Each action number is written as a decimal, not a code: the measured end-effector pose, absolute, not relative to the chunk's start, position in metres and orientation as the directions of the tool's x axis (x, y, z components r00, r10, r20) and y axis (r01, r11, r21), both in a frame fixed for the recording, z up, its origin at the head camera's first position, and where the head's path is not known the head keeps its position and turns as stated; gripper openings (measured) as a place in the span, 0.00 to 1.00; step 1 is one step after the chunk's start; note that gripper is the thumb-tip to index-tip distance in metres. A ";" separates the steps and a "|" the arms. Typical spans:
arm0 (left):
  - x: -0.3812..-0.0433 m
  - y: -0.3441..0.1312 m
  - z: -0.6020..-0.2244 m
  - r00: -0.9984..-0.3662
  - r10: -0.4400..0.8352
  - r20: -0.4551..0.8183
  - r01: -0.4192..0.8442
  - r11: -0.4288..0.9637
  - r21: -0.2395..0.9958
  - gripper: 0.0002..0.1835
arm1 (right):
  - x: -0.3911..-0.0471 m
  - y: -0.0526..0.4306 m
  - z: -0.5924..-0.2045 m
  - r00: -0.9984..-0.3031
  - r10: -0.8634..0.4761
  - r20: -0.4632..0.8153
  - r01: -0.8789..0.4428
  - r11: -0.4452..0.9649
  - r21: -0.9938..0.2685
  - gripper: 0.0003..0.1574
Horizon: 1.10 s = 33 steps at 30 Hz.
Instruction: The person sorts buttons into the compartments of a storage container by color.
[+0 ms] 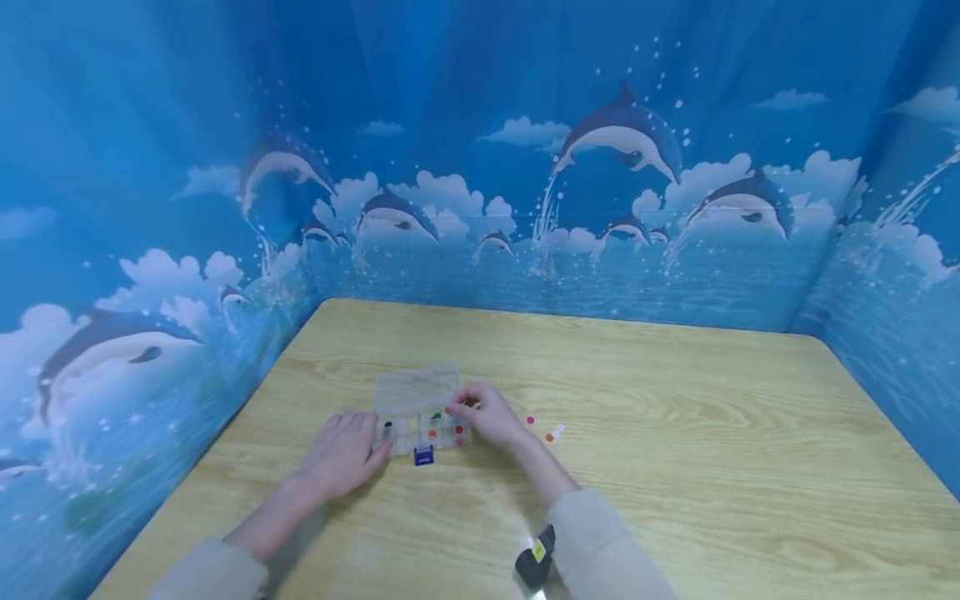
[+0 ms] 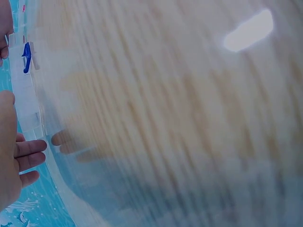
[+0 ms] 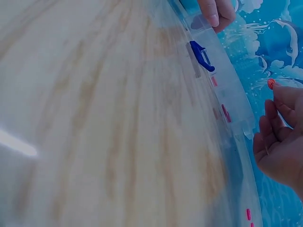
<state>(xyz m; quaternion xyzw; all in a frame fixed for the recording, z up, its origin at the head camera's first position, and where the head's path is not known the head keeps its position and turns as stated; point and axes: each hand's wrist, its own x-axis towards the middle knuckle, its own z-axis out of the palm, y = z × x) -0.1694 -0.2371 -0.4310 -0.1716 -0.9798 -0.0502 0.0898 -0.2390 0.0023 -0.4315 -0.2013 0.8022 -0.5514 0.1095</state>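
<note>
A clear plastic compartment box point(image 1: 406, 442) lies on the table, its transparent lid point(image 1: 416, 390) folded back and a blue latch point(image 1: 423, 455) at its front. Small black, green, orange and red discs sit in its compartments. My left hand point(image 1: 347, 454) rests against the box's left end, fingers fairly straight; the left wrist view shows these fingers point(image 2: 31, 153) at the box's corner. Over the right end, my right hand point(image 1: 489, 414) pinches a small orange-red button point(image 3: 271, 83) between thumb and forefinger. In the right wrist view its other fingers point(image 3: 267, 130) are loosely curled.
Right of the box lie several loose discs: a pink one point(image 1: 530, 420), an orange one point(image 1: 550, 437) and white ones point(image 1: 559, 428). A black object with a yellow label point(image 1: 537, 552) shows beside the right sleeve. Dolphin-print curtains point(image 1: 465, 275) border the wooden table point(image 1: 675, 467).
</note>
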 end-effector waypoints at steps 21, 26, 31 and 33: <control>-0.171 -0.238 -0.433 -0.922 0.332 0.201 0.349 0.936 0.054 0.18 | -0.231 -0.012 -0.432 -0.886 -0.446 0.122 -0.319 0.396 -0.861 0.04; -0.171 -0.238 -0.432 -0.924 0.329 0.193 0.345 0.937 0.060 0.18 | -0.230 -0.014 -0.433 -0.894 -0.430 0.126 -0.324 0.426 -0.845 0.04; -0.170 -0.237 -0.431 -0.927 0.326 0.184 0.342 0.937 0.066 0.19 | -0.230 -0.016 -0.434 -0.908 -0.399 0.130 -0.312 0.434 -0.845 0.04; -0.169 -0.237 -0.431 -0.927 0.326 0.185 0.342 0.937 0.065 0.19 | -0.231 -0.016 -0.434 -0.911 -0.392 0.128 -0.306 0.436 -0.846 0.04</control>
